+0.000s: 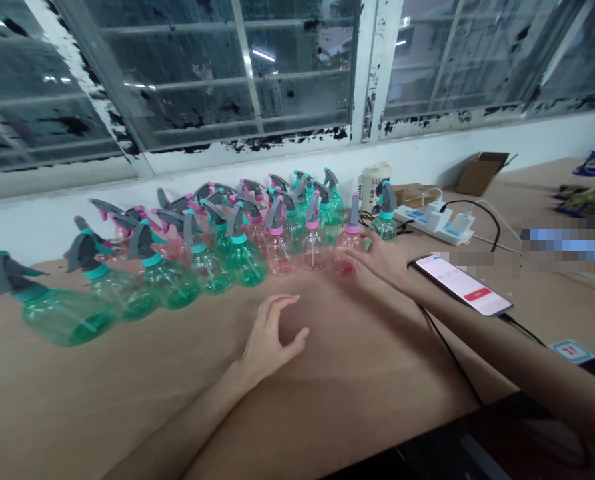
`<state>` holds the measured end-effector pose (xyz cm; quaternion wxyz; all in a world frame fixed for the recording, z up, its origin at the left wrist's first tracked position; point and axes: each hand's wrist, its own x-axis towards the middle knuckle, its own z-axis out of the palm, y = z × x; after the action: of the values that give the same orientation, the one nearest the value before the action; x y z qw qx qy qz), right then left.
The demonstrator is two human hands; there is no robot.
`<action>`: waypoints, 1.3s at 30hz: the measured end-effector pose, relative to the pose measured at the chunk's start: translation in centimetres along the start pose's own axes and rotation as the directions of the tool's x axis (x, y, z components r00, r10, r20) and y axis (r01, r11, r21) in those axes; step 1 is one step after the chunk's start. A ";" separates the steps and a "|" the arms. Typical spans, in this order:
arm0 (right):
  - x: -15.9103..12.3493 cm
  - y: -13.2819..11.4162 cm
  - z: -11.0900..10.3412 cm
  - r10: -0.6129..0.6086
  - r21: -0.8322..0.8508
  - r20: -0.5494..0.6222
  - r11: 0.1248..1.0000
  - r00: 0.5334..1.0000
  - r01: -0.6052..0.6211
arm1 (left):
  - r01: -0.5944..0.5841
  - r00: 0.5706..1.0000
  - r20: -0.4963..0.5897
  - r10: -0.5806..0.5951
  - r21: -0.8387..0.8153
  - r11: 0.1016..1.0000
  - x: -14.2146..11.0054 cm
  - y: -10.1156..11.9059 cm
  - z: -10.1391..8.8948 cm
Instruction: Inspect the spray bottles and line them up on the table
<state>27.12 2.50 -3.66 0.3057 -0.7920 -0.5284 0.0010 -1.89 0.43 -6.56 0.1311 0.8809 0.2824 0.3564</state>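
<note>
Over the wooden table, my left hand (pixel 270 340) is open, thumb and fingers apart in a loose curve, holding nothing. My right hand (pixel 381 257) grips a pink spray bottle (pixel 345 261) at its right side, thumb across the front; part of its grip is hidden. That bottle stands upright with a grey trigger head and pink collar. Just left of it is another pink spray bottle (pixel 315 247). A green spray bottle (pixel 385 225) is partly behind my right hand. Nearest to my left hand is a green spray bottle (pixel 247 261) in the front row.
Several green and pink spray bottles crowd against the wall, with a green one (pixel 70 317) at far left. A white canister (pixel 373 185), a power strip (pixel 435 223) with cables, a lit phone (pixel 462 283) and an open cardboard box (pixel 481 173) are toward the right.
</note>
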 end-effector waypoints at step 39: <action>-5.0 -0.6 4.5 -0.659 0.404 0.217 0.732 0.720 0.549 | 0.337 0.930 -0.026 -0.366 -0.334 0.881 4.4 5.1 -2.5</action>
<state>22.92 0.68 -8.65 0.3114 -0.5010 -0.7982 0.1222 0.99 -0.95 -0.14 0.3235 0.7649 0.3807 0.4067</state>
